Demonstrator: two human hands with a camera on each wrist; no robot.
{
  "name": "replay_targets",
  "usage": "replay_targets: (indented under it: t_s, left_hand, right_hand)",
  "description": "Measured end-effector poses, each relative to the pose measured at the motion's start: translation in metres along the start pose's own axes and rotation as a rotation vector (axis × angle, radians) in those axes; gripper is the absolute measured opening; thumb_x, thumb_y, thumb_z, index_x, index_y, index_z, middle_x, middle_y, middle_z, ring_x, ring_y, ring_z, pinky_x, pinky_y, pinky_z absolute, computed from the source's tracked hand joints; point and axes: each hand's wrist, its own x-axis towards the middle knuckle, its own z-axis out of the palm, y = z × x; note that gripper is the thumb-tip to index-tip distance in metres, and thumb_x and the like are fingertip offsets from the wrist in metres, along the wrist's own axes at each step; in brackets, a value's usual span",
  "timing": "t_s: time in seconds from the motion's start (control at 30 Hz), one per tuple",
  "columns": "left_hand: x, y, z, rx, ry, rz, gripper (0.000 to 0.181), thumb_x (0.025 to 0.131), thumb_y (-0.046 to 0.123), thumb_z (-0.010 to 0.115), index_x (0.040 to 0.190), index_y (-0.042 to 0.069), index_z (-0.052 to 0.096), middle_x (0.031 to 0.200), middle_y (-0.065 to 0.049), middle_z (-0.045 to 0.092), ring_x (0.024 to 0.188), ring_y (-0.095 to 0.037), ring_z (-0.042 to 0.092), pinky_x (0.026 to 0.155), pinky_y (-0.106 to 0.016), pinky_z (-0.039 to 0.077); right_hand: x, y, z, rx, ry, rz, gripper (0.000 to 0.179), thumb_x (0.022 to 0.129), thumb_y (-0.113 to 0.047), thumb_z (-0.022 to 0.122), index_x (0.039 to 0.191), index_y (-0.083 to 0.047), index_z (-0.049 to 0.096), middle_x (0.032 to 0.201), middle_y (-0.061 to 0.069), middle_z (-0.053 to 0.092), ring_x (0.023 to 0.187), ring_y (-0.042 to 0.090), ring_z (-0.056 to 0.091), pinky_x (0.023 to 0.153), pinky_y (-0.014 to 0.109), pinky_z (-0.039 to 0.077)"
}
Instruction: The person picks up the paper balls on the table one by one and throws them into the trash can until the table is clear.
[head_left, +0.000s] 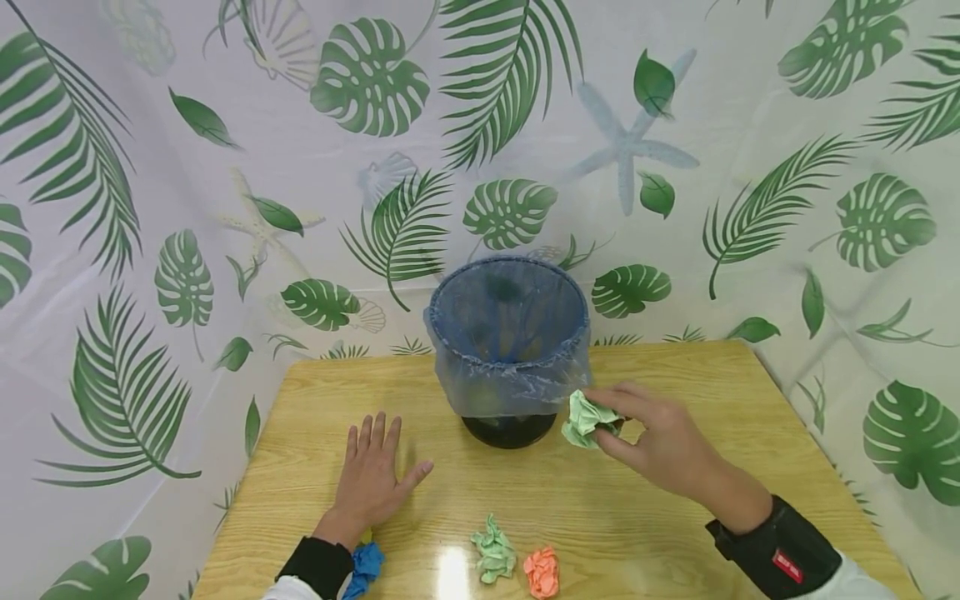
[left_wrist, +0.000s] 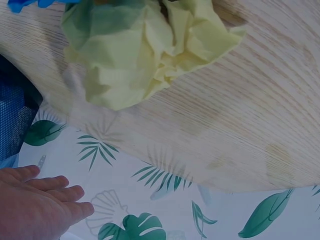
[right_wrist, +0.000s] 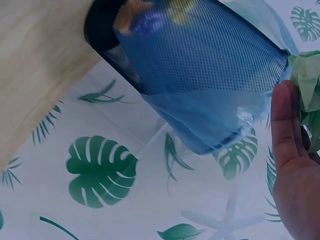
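Observation:
My right hand [head_left: 663, 437] pinches a crumpled ball of light green paper [head_left: 588, 419] between thumb and fingers, just right of the mesh bin [head_left: 510, 429]. A translucent blue bag [head_left: 517, 387] lines the bin and folds over its rim. In the right wrist view, orange, purple and yellow shapes [right_wrist: 150, 20] show through the mesh. Fingers spread, my left hand [head_left: 369, 479] lies over the table on the left and holds nothing. Near its wrist are a crumpled blue paper [head_left: 365, 571] and a crumpled yellow paper [left_wrist: 145, 55], the yellow one mostly hidden in the head view.
Another crumpled green paper [head_left: 494, 550] and a crumpled orange paper [head_left: 542, 572] lie at the front of the wooden table [head_left: 675, 533]. Behind and beside the table hangs a white leaf-print cloth [head_left: 480, 108].

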Motion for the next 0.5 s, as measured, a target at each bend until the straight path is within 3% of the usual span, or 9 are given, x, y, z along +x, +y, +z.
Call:
replay_targets:
  t_s: [0.27, 0.5]
  left_hand:
    - [0.0, 0.0, -0.001, 0.014, 0.004, 0.0, 0.091, 0.089, 0.075, 0.032, 0.152, 0.011, 0.02, 0.155, -0.019, 0.015, 0.141, -0.037, 0.008, 0.116, -0.054, 0.0]
    - [0.0, -0.001, -0.001, 0.013, 0.03, 0.011, 0.09, 0.09, 0.074, 0.035, 0.152, 0.01, 0.022, 0.154, -0.02, 0.018, 0.14, -0.039, 0.012, 0.115, -0.055, 0.002]
  right_hand:
    - [0.033, 0.002, -0.015, -0.076, 0.057, -0.029, 0.051, 0.074, -0.008, 0.075, 0.123, -0.009, 0.064, 0.108, 0.005, 0.064, 0.081, 0.006, 0.06, 0.055, 0.014, 0.047]
    - [0.064, 0.008, -0.016, -0.142, 0.145, -0.069, 0.049, 0.074, -0.007, 0.076, 0.122, -0.006, 0.064, 0.101, 0.006, 0.065, 0.078, 0.008, 0.059, 0.055, 0.027, 0.052]
